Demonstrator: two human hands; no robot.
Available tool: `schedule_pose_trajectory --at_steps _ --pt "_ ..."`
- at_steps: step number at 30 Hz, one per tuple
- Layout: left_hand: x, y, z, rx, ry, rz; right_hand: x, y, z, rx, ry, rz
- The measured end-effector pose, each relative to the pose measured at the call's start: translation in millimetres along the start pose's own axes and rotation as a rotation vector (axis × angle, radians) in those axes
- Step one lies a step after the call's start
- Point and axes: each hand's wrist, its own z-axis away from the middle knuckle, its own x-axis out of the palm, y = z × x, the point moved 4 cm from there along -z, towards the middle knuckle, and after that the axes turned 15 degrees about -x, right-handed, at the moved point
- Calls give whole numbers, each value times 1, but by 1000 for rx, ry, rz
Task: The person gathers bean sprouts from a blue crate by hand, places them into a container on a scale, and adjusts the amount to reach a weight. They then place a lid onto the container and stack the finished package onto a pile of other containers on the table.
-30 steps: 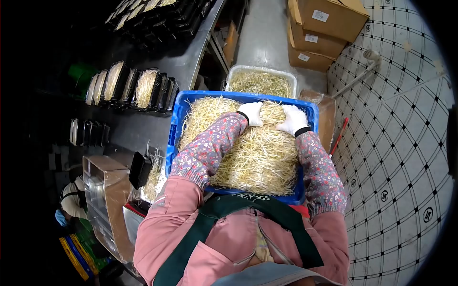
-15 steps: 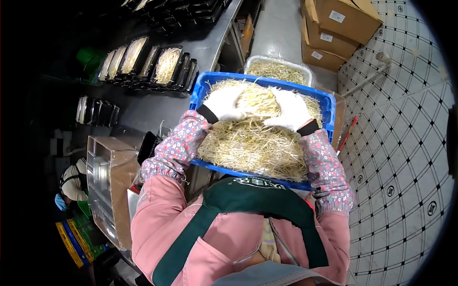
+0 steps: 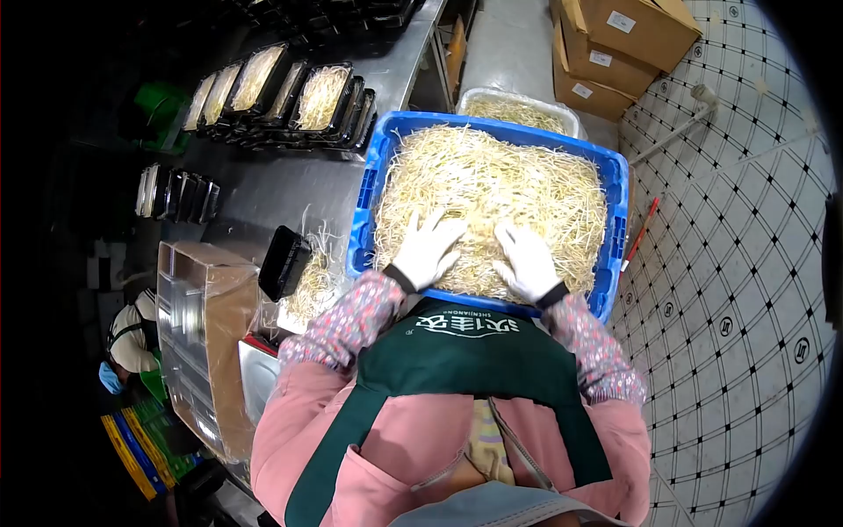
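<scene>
A blue crate full of pale bean sprouts stands in front of me. Both my hands wear white gloves. My left hand rests on the sprouts near the crate's front left part, fingers spread. To its right, my right hand lies on the sprouts with its fingers apart. A small gap with sprouts lies between the hands. Left of the crate, a black tray leans beside a loose pile of sprouts.
Filled black trays stand in rows on the metal table. Behind the crate is a white tub of sprouts. Cardboard boxes are at the back right, an open carton at the left. A person is farther left.
Both hands have come back toward my body and down onto the sprouts, and the clump between them is released. The sprouts now look more evenly spread in the crate.
</scene>
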Motion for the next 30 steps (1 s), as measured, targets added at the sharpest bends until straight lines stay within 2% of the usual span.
schedule_pose_trajectory --at_steps 3,4,7,9,11,12,13,14,15,17,19,21,23,24,26,27,28,29,30 --pt "-8 8 37 51 -123 30 14 -9 36 -71 -49 -102" --pt "-13 7 38 43 -172 77 10 -9 38 -24 -168 -118" --pt "-41 -6 10 -24 -208 249 -23 13 22 -100 -157 -414" --pt "-49 -22 -10 -8 -60 281 -42 40 11 201 -66 -528" --pt "-46 -25 -35 -33 1 271 -41 72 -7 325 63 -463" --pt "-45 -17 -47 -7 111 225 -32 87 -19 345 129 -418" --pt "-43 -5 -57 19 222 178 -28 93 -32 243 182 -244" --pt "-29 1 -63 11 187 110 -14 98 -42 182 205 -111" --pt "-20 11 -60 -11 45 47 1 98 -48 120 225 22" --pt "8 15 -31 77 -52 -82 28 66 -35 78 -107 203" --pt "7 10 6 143 -73 -158 24 38 -8 -50 -118 152" --pt "-6 9 27 104 -164 -58 -8 24 -3 -22 -304 29" --pt "-20 3 15 162 -175 75 -24 54 -16 -65 -290 -182" --pt "-27 -4 -2 169 -143 164 -42 68 -29 18 -191 -262" --pt "-54 -16 -45 -22 -119 329 -60 104 -65 185 -95 -237" --pt "-55 -28 -66 -129 -29 407 -55 126 -81 232 15 -304" --pt "-59 -34 -85 -176 156 294 -45 147 -100 199 53 -207" --pt "-52 -47 -110 -184 221 276 -32 161 -115 237 62 -200" --pt "-29 -67 -131 -294 331 128 -18 167 -125 219 76 -45"
